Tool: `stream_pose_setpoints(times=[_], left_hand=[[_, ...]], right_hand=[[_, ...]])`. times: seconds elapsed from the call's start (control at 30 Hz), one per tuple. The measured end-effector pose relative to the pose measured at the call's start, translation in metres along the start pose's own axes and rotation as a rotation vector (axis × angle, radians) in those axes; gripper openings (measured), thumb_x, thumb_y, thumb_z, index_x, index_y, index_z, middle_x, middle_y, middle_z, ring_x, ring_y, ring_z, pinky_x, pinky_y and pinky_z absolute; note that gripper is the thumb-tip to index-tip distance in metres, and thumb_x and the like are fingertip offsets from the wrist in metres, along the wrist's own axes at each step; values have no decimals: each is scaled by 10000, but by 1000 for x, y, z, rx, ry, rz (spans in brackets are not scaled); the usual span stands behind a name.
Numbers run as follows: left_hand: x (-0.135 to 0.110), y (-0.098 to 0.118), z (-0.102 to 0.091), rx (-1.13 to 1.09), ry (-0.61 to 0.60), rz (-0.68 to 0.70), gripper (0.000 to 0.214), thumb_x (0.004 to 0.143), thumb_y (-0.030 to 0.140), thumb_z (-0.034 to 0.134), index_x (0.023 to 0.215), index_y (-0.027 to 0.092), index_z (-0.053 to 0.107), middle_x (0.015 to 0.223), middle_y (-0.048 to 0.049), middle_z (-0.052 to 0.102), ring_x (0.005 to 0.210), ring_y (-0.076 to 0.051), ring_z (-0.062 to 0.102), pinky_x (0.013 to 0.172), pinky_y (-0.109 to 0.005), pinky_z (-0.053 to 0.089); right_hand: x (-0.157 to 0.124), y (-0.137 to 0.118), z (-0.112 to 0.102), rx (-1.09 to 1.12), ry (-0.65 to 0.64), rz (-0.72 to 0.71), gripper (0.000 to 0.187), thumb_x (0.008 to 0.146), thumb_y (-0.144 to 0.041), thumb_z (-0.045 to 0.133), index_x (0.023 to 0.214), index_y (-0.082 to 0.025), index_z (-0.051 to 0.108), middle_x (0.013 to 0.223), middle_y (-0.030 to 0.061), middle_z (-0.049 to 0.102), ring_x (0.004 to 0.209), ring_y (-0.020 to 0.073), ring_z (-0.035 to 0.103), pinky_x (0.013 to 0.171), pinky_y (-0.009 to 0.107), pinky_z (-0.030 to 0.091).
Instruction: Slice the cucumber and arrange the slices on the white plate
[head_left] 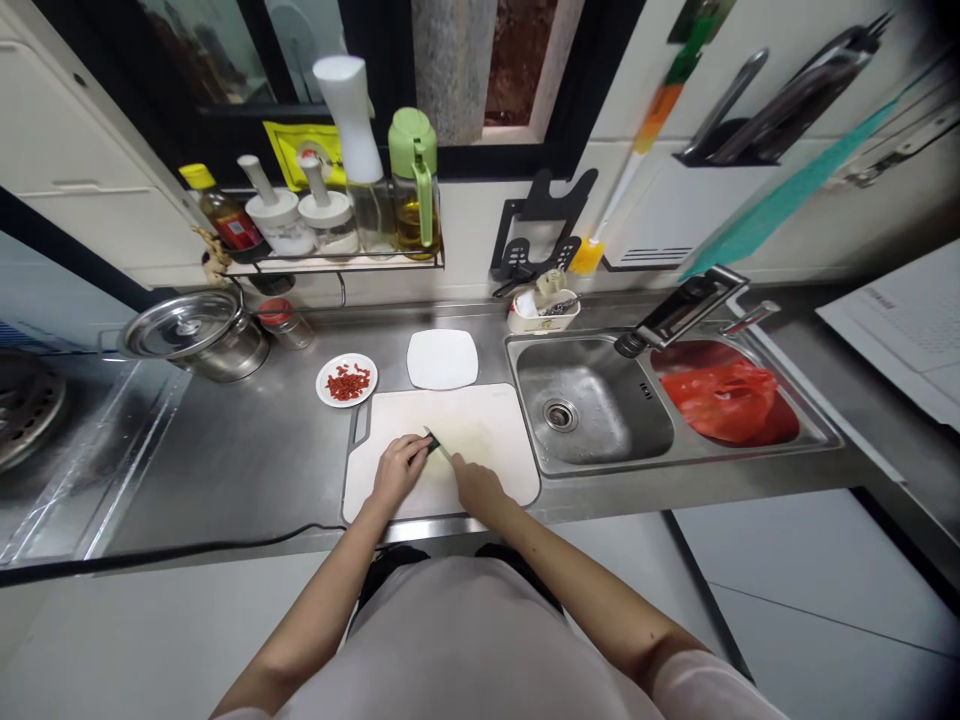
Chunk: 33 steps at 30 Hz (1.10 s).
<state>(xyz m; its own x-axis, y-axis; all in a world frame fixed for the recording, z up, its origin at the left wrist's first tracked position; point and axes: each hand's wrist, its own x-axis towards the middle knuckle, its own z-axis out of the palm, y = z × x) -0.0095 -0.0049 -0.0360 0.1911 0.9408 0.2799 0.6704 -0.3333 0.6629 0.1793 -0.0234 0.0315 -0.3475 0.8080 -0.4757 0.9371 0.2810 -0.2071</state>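
Observation:
On the white cutting board [499, 425], my left hand [399, 470] has its fingers bent around a small dark green vegetable piece [433, 442], mostly covered by the fingers. My right hand [481, 490] is closed around the handle of a knife [443, 451]. Its narrow blade slants up and left, right beside the green piece; whether it touches is too small to tell. A pale wet stain marks the board near the blade. Behind the board lies a white squarish plate [442, 360]. A round white plate [324, 388] to its left bears small red pieces [349, 382].
To the right is a double sink [592, 415] with a faucet [675, 315] and a red plastic bag [720, 400]. A lidded steel pot [225, 345] and a red-capped jar [289, 325] stand at the left. Bottles fill the wall rack [337, 265]. A black cable [225, 543] runs along the front edge.

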Motion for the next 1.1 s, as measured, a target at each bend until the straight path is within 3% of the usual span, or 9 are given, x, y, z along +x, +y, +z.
stream_pose_setpoints(times=[0.2,0.67,0.87,1.1], left_hand=[[0,3,-2,15,3,8,267,902,244,497,1103,258,672,1044,-51,666,972,-175,609,893,-350,502],[0,8,-5,78,2,12,263,901,245,497,1095,259,673,1021,-47,667,948,-177,607,874,-341,497],[-1,14,-5,142,-1,-28,276,900,241,485,1108,268,664,996,-43,671,930,-179,608,853,-326,495],[-4,19,-4,103,72,-125,272,911,295,465,1135,243,610,1028,-63,679,960,-212,613,851,-349,490]], right_hand=[[13,-9,-6,23,73,-23,359,875,-56,312,1205,-111,440,940,141,670,927,216,652,776,311,475],[36,-15,-27,92,40,-22,336,870,-66,339,1187,-130,428,982,127,666,943,194,638,751,270,446],[29,-5,-28,98,59,15,291,906,-140,337,1174,-153,451,967,110,654,902,206,636,703,270,436],[10,5,-32,-80,127,48,382,921,-129,297,1245,-242,464,1047,105,607,893,200,626,752,296,425]])
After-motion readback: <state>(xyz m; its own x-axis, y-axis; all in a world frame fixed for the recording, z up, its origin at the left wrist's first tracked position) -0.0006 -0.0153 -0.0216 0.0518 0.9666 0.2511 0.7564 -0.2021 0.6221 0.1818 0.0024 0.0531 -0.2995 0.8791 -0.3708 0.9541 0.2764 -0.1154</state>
